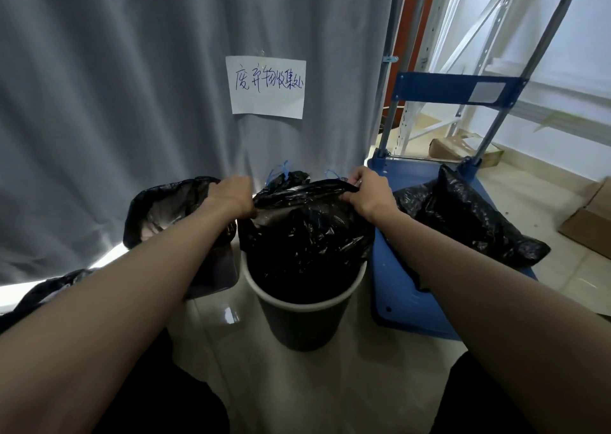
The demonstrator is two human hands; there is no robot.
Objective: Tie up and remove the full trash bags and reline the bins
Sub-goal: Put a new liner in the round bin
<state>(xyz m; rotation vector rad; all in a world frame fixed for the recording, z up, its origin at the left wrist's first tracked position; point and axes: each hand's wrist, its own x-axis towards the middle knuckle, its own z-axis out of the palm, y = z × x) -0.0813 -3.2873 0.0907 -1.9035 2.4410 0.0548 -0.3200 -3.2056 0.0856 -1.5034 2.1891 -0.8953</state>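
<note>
A black trash bag (304, 232) rises out of a dark round bin with a white rim (305, 304) on the floor in the middle. My left hand (233, 195) grips the bag's top edge on the left side. My right hand (368, 192) pinches the same edge on the right, so the opening is stretched between them. Blue drawstrings (281, 170) stick up behind the bag. A second bin lined with a black bag (172, 212) stands just to the left. Another black bag (463, 218) lies on the blue cart to the right.
A grey curtain (132, 86) with a handwritten paper sign (267, 86) hangs right behind the bins. A blue platform cart (413, 288) with a metal handle stands at the right. Cardboard boxes (591, 225) lie on the tiled floor at the far right.
</note>
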